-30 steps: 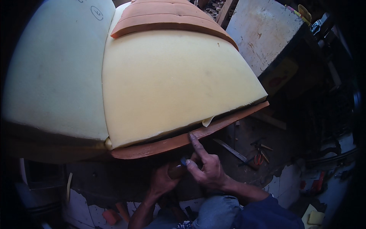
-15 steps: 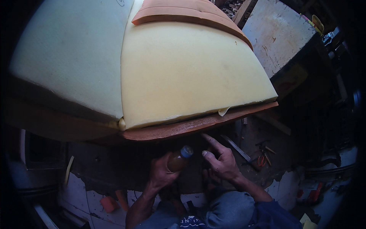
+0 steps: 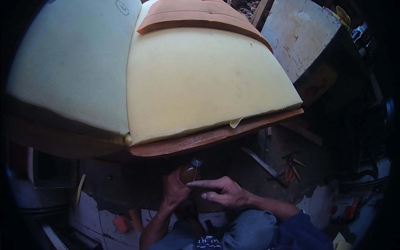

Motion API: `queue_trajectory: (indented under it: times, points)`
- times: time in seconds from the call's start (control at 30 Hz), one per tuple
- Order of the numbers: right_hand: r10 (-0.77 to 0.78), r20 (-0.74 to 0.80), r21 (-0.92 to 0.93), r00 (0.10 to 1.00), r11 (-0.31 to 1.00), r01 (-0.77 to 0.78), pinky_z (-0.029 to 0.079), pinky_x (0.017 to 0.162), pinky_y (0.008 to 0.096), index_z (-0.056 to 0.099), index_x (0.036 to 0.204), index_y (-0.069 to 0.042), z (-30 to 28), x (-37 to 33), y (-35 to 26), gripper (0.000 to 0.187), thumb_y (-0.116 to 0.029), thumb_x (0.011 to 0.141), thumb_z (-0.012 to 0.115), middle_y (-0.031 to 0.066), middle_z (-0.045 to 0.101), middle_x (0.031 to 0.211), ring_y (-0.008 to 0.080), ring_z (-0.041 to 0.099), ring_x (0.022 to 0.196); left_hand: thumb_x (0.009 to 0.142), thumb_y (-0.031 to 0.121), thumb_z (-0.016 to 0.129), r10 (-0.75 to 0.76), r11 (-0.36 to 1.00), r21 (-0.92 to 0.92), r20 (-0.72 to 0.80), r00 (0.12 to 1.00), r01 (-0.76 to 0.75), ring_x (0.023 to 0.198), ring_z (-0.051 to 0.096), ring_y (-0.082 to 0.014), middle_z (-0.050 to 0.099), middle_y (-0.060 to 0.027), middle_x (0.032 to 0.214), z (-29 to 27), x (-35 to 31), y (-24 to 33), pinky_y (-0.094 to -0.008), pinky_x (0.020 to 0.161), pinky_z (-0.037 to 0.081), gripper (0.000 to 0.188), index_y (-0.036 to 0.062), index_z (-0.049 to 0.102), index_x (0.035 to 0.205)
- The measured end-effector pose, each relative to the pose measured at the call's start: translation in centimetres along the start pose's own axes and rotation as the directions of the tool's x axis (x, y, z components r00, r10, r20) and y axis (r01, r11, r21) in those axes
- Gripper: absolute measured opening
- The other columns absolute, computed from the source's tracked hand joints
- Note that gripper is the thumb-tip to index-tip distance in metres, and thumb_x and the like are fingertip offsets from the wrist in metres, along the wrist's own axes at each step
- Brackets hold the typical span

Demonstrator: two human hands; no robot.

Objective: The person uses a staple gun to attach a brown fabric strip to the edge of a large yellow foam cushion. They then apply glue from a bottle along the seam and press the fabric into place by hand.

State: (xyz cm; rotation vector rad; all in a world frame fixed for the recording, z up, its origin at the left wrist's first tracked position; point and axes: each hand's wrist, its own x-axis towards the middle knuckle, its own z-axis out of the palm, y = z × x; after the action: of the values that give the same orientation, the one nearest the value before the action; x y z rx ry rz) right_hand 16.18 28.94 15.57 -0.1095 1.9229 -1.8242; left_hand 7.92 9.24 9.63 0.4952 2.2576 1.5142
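My left hand is wrapped around a bottle of brown liquid with a bluish top, held below the foam edge. My right hand points left, index finger stretched out and thumb apart, holding nothing. Its fingertip is beside the bottle, and a thin shiny strand runs from the bottle's top down to it. Above both hands are a pale yellow foam pad and, beneath its front edge, an orange foam strip with a glossy, wet-looking face. A small yellow flap sticks out between them.
A pale bluish foam block adjoins on the left; an orange foam slab lies on top. Below right, a long flat blade and orange-handled scissors lie on the dark floor. Orange foam scraps lie lower left.
My right hand has swung left and down from under the foam edge to the bottle. A strand now stretches between bottle and fingertip. My left hand has shifted slightly left.
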Motion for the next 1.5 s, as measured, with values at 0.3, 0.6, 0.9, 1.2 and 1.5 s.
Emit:
queue_trajectory:
  times: [0.3,0.6,0.9,1.2,1.5]
  points:
    - [-0.044,-0.823,0.207,0.567,0.905,0.371,0.042,0.061,0.0204,0.031,0.165,-0.006,-3.6,-0.8,-1.3,0.074,-0.003,0.096,0.057,-0.0048,0.05,0.072,0.003,0.046,0.065,0.078,0.031,0.092,-0.013,0.999,0.038,0.042,0.999,0.012,0.095,0.078,-0.0276,0.078,-0.0191,0.099,-0.6,-0.1,-0.5,-0.0392,0.084,0.061,0.049,0.0008,0.073,0.112]
    - [-0.296,-0.341,-0.289,0.892,0.936,0.2,0.051,0.068,0.0285,0.025,0.167,-0.009,2.6,4.6,-2.0,0.079,-0.007,0.097,0.062,0.0081,0.062,0.073,0.0117,0.058,0.065,0.08,0.025,0.084,-0.063,0.998,0.013,0.067,0.996,0.062,0.101,0.076,-0.0393,0.076,-0.023,0.101,-1.9,-1.0,-1.5,-0.0444,0.084,0.061,0.043,0.0025,0.072,0.115]
    - [-0.348,-0.509,-0.64,0.787,0.764,-0.077,0.056,0.055,0.0431,0.035,0.157,0.008,2.8,6.7,-4.1,0.078,-0.015,0.09,0.067,0.0176,0.064,0.062,0.0293,0.066,0.051,0.079,0.028,0.086,-0.106,0.985,0.148,0.088,0.99,0.092,0.096,0.077,-0.0385,0.076,-0.0234,0.099,-2.9,-1.6,-1.6,-0.045,0.08,0.062,0.044,0.0035,0.072,0.113]
    - [-0.458,-0.015,-0.664,0.889,0.67,0.334,0.058,0.061,0.0492,0.037,0.16,-0.005,3.2,5.3,-4.9,0.076,-0.011,0.09,0.064,0.0188,0.07,0.072,0.0372,0.071,0.063,0.078,0.026,0.086,0.127,0.978,-0.175,0.075,0.989,-0.112,0.093,0.077,-0.0387,0.075,-0.0229,0.096,-1.5,-0.8,-1.6,-0.044,0.076,0.062,0.043,0.0019,0.071,0.11]
    - [0.005,-0.385,-0.184,0.923,0.98,-0.082,0.052,0.066,0.0289,0.037,0.164,-0.012,-3.0,-1.9,-1.2,0.073,-0.011,0.095,0.06,0.0033,0.057,0.072,0.0072,0.052,0.066,0.08,0.022,0.087,0.129,0.986,-0.12,0.096,0.987,-0.118,0.088,0.08,-0.0269,0.075,-0.0182,0.088,1.2,0.6,0.9,-0.0369,0.073,0.06,0.035,0.0024,0.071,0.104]
